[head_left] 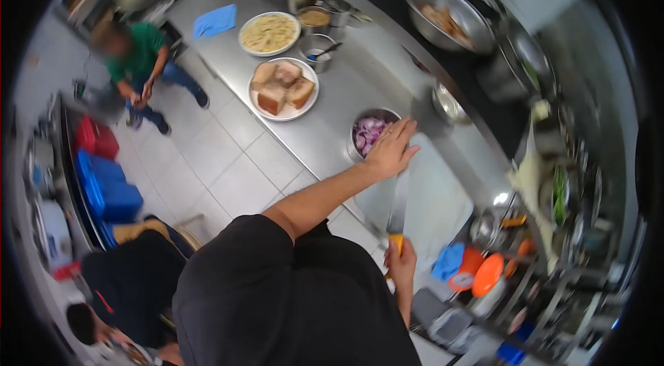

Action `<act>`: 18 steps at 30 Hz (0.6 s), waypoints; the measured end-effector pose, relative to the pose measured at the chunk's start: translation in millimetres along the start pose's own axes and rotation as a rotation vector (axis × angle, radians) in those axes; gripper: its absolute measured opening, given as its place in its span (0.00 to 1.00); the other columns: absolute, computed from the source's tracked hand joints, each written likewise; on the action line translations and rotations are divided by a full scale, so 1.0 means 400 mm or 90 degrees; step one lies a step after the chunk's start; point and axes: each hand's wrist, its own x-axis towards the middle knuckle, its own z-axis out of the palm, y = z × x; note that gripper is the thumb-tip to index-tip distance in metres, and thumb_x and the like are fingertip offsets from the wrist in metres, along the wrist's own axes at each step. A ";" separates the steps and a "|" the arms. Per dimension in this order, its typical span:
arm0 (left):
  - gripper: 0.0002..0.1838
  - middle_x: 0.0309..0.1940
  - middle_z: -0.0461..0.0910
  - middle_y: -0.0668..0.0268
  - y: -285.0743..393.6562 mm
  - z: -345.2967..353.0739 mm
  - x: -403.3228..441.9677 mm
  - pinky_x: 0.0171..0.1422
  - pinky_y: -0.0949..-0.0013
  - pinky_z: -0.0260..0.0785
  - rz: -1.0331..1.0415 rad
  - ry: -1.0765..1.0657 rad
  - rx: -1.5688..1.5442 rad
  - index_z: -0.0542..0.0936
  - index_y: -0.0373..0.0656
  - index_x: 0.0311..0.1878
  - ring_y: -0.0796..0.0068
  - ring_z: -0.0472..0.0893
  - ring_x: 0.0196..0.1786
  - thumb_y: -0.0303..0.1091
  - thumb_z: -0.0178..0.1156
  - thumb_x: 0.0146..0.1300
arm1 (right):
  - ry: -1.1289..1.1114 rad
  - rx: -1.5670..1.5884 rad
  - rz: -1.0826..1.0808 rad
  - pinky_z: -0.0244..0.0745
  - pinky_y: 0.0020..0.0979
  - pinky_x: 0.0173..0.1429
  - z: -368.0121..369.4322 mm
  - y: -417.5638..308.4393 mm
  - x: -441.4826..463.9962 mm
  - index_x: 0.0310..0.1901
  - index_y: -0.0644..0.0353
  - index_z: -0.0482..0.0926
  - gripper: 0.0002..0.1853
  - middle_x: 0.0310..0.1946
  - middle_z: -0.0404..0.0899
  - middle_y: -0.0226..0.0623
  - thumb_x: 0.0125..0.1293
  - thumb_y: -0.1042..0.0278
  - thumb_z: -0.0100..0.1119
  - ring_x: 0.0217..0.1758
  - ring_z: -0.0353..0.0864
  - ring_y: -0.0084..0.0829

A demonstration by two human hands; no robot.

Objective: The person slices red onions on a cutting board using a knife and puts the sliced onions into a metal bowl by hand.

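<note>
A steel bowl of cut purple onion (371, 132) stands on the counter by the cutting board's far end. My left hand (391, 149) reaches over the bowl's near rim with its fingers stretched out; it covers part of the onion, and whether it touches the rim I cannot tell. My right hand (400, 259) is closed around the yellow handle of a knife (398, 205). Its broad blade lies over the pale cutting board (434, 193) and points toward my left hand, close to the wrist.
Farther along the steel counter are a plate of meat chunks (284, 116), a bowl of pale yellow pieces (269, 33) and a blue cloth (215, 20). An orange kitchen scale (467, 269) sits right of the board. Two people, one in green (142, 55), are at the left.
</note>
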 end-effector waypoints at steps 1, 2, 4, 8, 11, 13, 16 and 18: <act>0.38 0.84 0.61 0.44 -0.033 -0.015 0.004 0.89 0.42 0.52 -0.049 -0.035 0.012 0.66 0.35 0.81 0.40 0.62 0.85 0.45 0.64 0.76 | 0.004 -0.025 0.023 0.71 0.24 0.26 -0.023 0.010 -0.017 0.49 0.60 0.80 0.10 0.24 0.76 0.27 0.84 0.62 0.60 0.21 0.73 0.16; 0.38 0.84 0.61 0.44 -0.061 -0.031 0.006 0.89 0.43 0.53 -0.097 -0.075 0.020 0.66 0.35 0.81 0.40 0.62 0.85 0.45 0.64 0.75 | 0.013 -0.047 0.047 0.70 0.24 0.27 -0.045 0.024 -0.029 0.49 0.60 0.80 0.10 0.24 0.76 0.27 0.84 0.61 0.60 0.22 0.73 0.16; 0.39 0.85 0.61 0.47 -0.105 -0.060 0.007 0.88 0.43 0.55 -0.130 -0.225 0.177 0.67 0.39 0.81 0.44 0.63 0.86 0.44 0.67 0.72 | 0.060 -0.113 0.017 0.71 0.27 0.28 -0.075 0.048 -0.049 0.48 0.61 0.80 0.11 0.25 0.78 0.29 0.84 0.60 0.60 0.23 0.74 0.18; 0.43 0.86 0.61 0.52 -0.123 -0.087 -0.004 0.85 0.42 0.61 -0.095 -0.336 0.301 0.68 0.49 0.83 0.47 0.63 0.86 0.43 0.72 0.66 | 0.143 -0.404 -0.069 0.74 0.37 0.34 -0.167 0.113 -0.045 0.46 0.65 0.80 0.15 0.27 0.80 0.41 0.81 0.58 0.63 0.27 0.79 0.32; 0.46 0.85 0.62 0.56 -0.089 -0.125 0.049 0.80 0.38 0.65 -0.101 -0.474 0.367 0.67 0.56 0.84 0.45 0.63 0.86 0.42 0.74 0.64 | 0.126 -0.486 -0.068 0.77 0.47 0.42 -0.201 0.112 -0.020 0.48 0.66 0.80 0.16 0.34 0.84 0.54 0.80 0.57 0.64 0.36 0.86 0.52; 0.45 0.84 0.64 0.56 -0.128 -0.076 0.082 0.76 0.40 0.71 -0.100 -0.490 0.400 0.68 0.57 0.84 0.43 0.68 0.83 0.41 0.74 0.63 | 0.122 -0.533 -0.055 0.78 0.49 0.44 -0.188 0.077 -0.001 0.49 0.65 0.81 0.17 0.36 0.86 0.57 0.80 0.56 0.64 0.39 0.87 0.57; 0.36 0.78 0.72 0.55 -0.154 -0.037 0.123 0.67 0.46 0.79 -0.059 -0.514 0.426 0.76 0.55 0.78 0.45 0.78 0.74 0.39 0.71 0.65 | 0.149 -0.552 -0.010 0.79 0.51 0.45 -0.170 0.069 0.033 0.50 0.64 0.81 0.18 0.38 0.87 0.58 0.79 0.54 0.64 0.43 0.88 0.61; 0.27 0.72 0.78 0.53 -0.170 -0.020 0.153 0.61 0.50 0.82 -0.023 -0.498 0.425 0.83 0.53 0.70 0.48 0.84 0.68 0.38 0.68 0.68 | 0.159 -0.496 -0.003 0.79 0.52 0.46 -0.145 0.070 0.065 0.51 0.64 0.81 0.19 0.38 0.87 0.59 0.79 0.52 0.64 0.44 0.88 0.64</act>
